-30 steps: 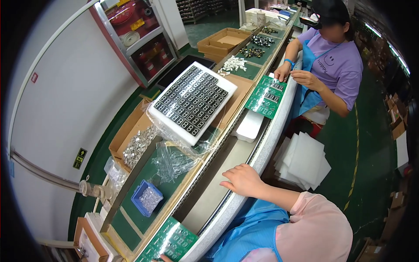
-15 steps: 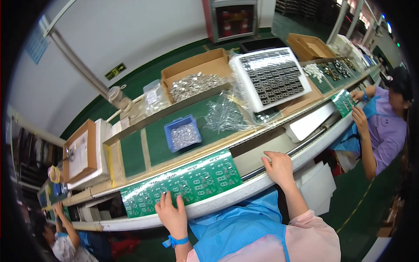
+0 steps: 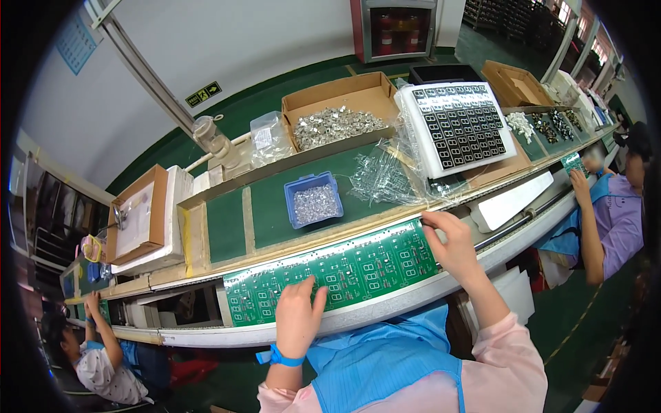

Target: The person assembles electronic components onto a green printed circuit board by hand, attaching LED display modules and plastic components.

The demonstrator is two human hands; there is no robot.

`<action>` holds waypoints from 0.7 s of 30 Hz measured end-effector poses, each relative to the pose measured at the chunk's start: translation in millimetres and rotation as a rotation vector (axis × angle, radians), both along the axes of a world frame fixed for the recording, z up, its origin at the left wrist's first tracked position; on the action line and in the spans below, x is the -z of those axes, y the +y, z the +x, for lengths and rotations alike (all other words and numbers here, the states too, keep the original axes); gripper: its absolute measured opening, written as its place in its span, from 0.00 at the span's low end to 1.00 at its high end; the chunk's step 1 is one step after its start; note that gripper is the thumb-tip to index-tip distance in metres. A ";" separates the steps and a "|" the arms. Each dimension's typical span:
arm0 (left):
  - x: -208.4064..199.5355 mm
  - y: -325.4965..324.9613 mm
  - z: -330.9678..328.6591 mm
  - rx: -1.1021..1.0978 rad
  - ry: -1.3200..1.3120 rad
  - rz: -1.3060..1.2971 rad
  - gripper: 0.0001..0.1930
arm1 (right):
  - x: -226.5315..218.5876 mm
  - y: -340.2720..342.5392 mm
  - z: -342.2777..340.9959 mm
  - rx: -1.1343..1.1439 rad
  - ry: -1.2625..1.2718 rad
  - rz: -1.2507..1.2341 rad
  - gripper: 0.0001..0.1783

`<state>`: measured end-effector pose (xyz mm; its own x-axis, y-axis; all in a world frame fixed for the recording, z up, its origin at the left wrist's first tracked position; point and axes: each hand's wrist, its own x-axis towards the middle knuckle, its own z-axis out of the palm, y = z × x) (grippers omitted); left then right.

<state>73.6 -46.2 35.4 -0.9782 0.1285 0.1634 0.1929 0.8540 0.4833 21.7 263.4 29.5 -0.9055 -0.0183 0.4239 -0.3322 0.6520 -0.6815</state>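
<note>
A long green circuit board panel (image 3: 351, 275), printed with rows of white digit outlines, lies along the conveyor rail in front of me. My left hand (image 3: 297, 311) rests at its near edge, fingertips on the board and thumb apart. At the board's right end is my right hand (image 3: 451, 246), its fingers spread and touching that end; the fingertips partly hide the far corner. Beyond the board, a blue bin (image 3: 313, 201) of small clear parts stands on the green bench top (image 3: 272, 224).
A cardboard box (image 3: 337, 93) of metallic parts, a bag of wire-like pins (image 3: 385, 175) and a white foam tray (image 3: 497, 164) of black digit displays stand behind. Co-workers sit at right (image 3: 606, 206) and left (image 3: 103, 365). A white rail (image 3: 372, 310) edges the line.
My right hand has come from the rail to the board's right end. The board has slid slightly right, my left hand still on it. The whole view has shifted somewhat.
</note>
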 end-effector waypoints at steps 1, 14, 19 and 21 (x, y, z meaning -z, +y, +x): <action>-11.4 1.6 -9.6 0.032 -0.056 -0.014 0.14 | -11.2 -10.4 -10.8 -0.078 0.024 0.016 0.12; 32.3 15.4 -192.4 0.197 0.181 -0.032 0.05 | 41.9 -159.1 -161.9 -0.309 0.075 0.552 0.09; 35.7 41.3 -201.7 0.056 0.207 0.062 0.10 | 50.8 -148.4 -166.9 -0.208 -0.064 0.364 0.12; 36.1 38.0 -200.0 -0.026 0.119 -0.016 0.11 | 43.6 -153.1 -162.3 -0.187 -0.068 0.268 0.11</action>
<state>-126.4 -8.2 -0.6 -0.9550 0.1063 0.2770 0.2255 0.8667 0.4449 -140.6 110.3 -14.1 -0.9020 -0.2897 0.3202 -0.4228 0.7432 -0.5186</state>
